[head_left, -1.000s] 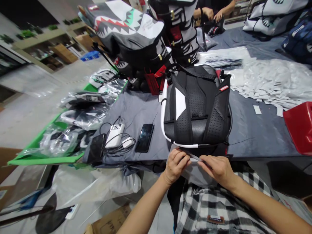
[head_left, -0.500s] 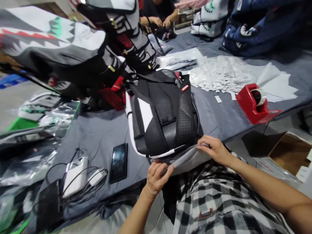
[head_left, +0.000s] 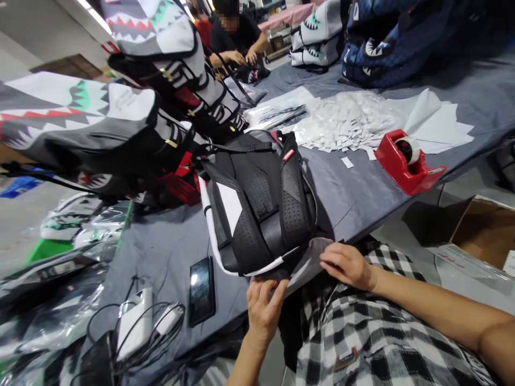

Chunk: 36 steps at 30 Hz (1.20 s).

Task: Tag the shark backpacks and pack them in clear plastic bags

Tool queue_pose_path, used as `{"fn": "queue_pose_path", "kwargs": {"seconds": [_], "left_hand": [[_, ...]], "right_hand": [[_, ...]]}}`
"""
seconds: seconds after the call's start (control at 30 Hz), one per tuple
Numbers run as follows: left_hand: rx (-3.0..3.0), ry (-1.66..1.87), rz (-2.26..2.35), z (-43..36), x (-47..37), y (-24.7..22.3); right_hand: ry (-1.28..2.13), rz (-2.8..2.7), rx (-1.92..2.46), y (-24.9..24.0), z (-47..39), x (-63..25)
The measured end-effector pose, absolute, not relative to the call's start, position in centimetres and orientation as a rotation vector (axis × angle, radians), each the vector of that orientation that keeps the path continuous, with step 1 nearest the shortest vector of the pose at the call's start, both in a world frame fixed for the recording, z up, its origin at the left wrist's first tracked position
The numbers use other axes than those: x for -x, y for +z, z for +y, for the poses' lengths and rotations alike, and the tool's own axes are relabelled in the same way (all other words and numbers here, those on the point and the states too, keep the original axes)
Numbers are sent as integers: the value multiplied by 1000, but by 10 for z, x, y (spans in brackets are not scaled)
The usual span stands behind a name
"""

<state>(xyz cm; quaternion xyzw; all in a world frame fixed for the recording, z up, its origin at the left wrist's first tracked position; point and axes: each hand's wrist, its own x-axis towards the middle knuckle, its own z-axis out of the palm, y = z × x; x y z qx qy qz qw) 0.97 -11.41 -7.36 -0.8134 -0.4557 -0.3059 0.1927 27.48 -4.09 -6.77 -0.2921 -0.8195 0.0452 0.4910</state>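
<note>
A black backpack (head_left: pixel 261 198) with white and grey panels lies on the table, its padded shoulder straps facing up. From under its near end a thin grey fabric flap (head_left: pixel 308 264) hangs over the table's front edge. My left hand (head_left: pixel 264 308) is closed on the flap's left part, close below the bag's white piping. At the flap's right end, my right hand (head_left: pixel 349 265) has its fingers pinched on the cloth; the exact grip is partly hidden. A black phone (head_left: pixel 201 291) lies left of the bag.
Stacked shark-print backpacks (head_left: pixel 80 118) crowd the left. A red tape dispenser (head_left: pixel 408 163), a heap of small white tags (head_left: pixel 350 126) and blue bags (head_left: pixel 386 48) are to the right and behind. A white power bank (head_left: pixel 134 327) sits among cables. Across the table, a person (head_left: pixel 233 37) handles something dark.
My right hand has moved down slightly, and the flap's right end shows more. My left hand stays at the flap's left part. The camera view has shifted, and the person opposite shows more.
</note>
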Motion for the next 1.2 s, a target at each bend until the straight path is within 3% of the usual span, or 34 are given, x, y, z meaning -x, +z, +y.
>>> {"fn": "queue_pose_path", "kwargs": {"seconds": [0.2,0.43,0.73,1.0,1.1,1.2], "left_hand": [[2283,-855,-1310,-115,-9,-73],[2316,-809,-1266,-117,-10,-68],[2276,-776,-1287,-118,-15,-68],[2422,-499,-1248,-112,-7,-51],[2482,-468,-1298,-107,-11,-34],[2526,-531,-1354,-93,-13,14]], "right_hand": [[-107,-2135,609,-83,-27,-269],[-298,-2318,309,-68,-2,-272],[-214,-2572,-17,-49,16,-282],[-279,-2676,51,-49,14,-272],[-276,-2743,1,-31,21,-272],[-149,-2780,1,22,39,-274]]}}
